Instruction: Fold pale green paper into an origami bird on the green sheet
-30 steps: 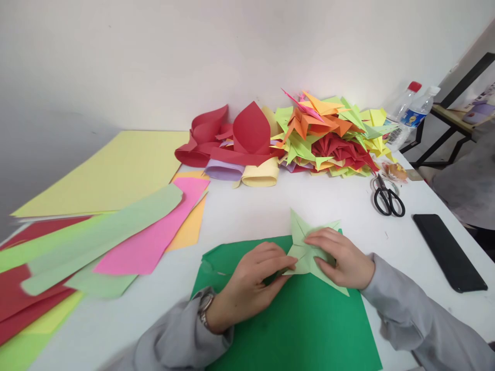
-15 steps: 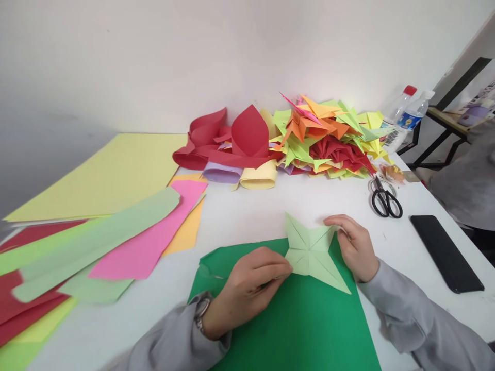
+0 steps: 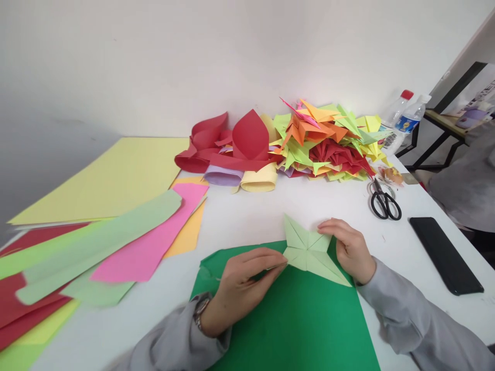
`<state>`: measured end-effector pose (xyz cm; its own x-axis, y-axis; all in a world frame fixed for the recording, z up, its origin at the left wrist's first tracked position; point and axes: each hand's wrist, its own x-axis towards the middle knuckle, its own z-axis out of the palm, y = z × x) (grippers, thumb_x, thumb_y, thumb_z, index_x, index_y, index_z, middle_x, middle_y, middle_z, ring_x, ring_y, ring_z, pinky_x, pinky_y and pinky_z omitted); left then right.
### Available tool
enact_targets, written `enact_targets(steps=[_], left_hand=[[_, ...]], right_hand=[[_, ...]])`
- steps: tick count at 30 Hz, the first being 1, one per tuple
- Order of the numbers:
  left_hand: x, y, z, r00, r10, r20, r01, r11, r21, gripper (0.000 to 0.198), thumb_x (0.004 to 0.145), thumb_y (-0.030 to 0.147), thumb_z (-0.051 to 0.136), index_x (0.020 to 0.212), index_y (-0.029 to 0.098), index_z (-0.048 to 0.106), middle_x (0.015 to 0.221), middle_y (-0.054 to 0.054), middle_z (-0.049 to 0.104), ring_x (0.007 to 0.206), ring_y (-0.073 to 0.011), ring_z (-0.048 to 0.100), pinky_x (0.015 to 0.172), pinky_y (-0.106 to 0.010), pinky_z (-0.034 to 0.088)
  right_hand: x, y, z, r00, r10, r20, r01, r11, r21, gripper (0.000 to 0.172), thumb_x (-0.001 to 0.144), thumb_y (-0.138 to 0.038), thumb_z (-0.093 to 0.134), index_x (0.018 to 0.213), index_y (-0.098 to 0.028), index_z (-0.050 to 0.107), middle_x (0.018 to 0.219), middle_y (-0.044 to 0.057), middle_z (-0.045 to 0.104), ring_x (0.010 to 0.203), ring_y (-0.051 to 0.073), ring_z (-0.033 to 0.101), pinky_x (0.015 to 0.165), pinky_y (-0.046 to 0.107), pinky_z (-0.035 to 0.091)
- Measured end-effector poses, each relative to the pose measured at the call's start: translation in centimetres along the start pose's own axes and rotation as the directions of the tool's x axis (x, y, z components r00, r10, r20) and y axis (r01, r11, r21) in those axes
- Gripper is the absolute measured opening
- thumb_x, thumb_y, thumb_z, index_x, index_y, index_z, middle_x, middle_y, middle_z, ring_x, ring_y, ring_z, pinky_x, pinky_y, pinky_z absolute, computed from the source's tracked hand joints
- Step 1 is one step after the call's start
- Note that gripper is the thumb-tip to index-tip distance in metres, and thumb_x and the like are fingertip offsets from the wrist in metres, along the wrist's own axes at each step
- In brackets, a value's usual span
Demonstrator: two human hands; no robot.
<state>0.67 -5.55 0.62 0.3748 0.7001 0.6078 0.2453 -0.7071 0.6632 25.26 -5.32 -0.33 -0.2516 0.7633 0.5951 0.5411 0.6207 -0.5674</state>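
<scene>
A light green folded paper piece (image 3: 309,251) with pointed corners and creases lies on a dark green sheet (image 3: 294,319) near the table's front edge. My left hand (image 3: 243,286) pinches the piece's left point between thumb and fingers. My right hand (image 3: 348,247) grips its upper right corner, fingers curled over the edge. Both wrists wear grey sleeves, and a watch shows on the left wrist.
Coloured paper sheets and strips (image 3: 116,226) cover the left of the white table (image 3: 251,211). A heap of folded paper shapes (image 3: 320,141) and red curled pieces (image 3: 232,141) sits by the wall. Black scissors (image 3: 382,201), a black phone (image 3: 444,255) and two bottles (image 3: 402,121) lie right.
My right hand lifted off the middle of the light green piece and moved to its upper right corner, uncovering its creased face. My left hand kept its hold on the left point.
</scene>
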Motion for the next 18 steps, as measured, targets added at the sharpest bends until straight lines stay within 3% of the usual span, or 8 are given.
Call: enact_targets(steps=[6, 11, 14, 18], left_hand=[[0.1, 0.3, -0.1, 0.994, -0.081, -0.077, 0.079, 0.996, -0.026, 0.009, 0.082, 0.014, 0.067, 0.084, 0.022, 0.072, 0.076, 0.000, 0.074, 0.068, -0.0139, 0.070, 0.063, -0.023, 0.060], [0.2, 0.3, -0.3, 0.923, -0.332, -0.195, 0.310, 0.941, -0.137, 0.003, 0.081, 0.021, 0.069, 0.081, 0.019, 0.071, 0.075, -0.001, 0.073, 0.065, -0.0153, 0.070, 0.063, -0.025, 0.061], [0.2, 0.2, -0.4, 0.880, -0.452, -0.147, 0.399, 0.870, -0.289, 0.006, 0.080, 0.024, 0.070, 0.081, 0.017, 0.070, 0.075, -0.001, 0.073, 0.062, -0.0150, 0.070, 0.060, -0.024, 0.061], [0.2, 0.2, -0.5, 0.903, -0.427, -0.033, 0.386, 0.844, -0.371, 0.009, 0.080, 0.026, 0.070, 0.078, 0.017, 0.071, 0.074, -0.003, 0.072, 0.065, -0.0164, 0.070, 0.059, -0.024, 0.059]], right_hand=[[0.3, 0.1, -0.2, 0.989, -0.077, 0.127, 0.069, 0.996, 0.064, 0.057, 0.069, 0.007, 0.034, 0.109, -0.023, 0.063, 0.106, 0.006, 0.069, 0.106, 0.018, 0.063, 0.103, 0.046, 0.043], [0.5, -0.5, -0.6, 0.960, -0.029, 0.280, -0.005, 0.993, 0.119, 0.049, 0.073, -0.005, 0.051, 0.119, -0.023, 0.057, 0.116, 0.009, 0.066, 0.117, 0.023, 0.058, 0.112, 0.055, 0.027], [0.6, -1.0, -0.5, 0.967, -0.019, 0.252, -0.007, 0.995, 0.102, 0.028, 0.083, -0.013, 0.058, 0.109, -0.024, 0.061, 0.107, 0.007, 0.070, 0.113, 0.023, 0.059, 0.111, 0.055, 0.025], [0.6, -1.4, -0.6, 0.992, -0.014, 0.124, 0.007, 0.998, 0.058, 0.012, 0.092, -0.017, 0.052, 0.096, -0.024, 0.062, 0.090, 0.004, 0.070, 0.097, 0.020, 0.063, 0.105, 0.050, 0.034]])
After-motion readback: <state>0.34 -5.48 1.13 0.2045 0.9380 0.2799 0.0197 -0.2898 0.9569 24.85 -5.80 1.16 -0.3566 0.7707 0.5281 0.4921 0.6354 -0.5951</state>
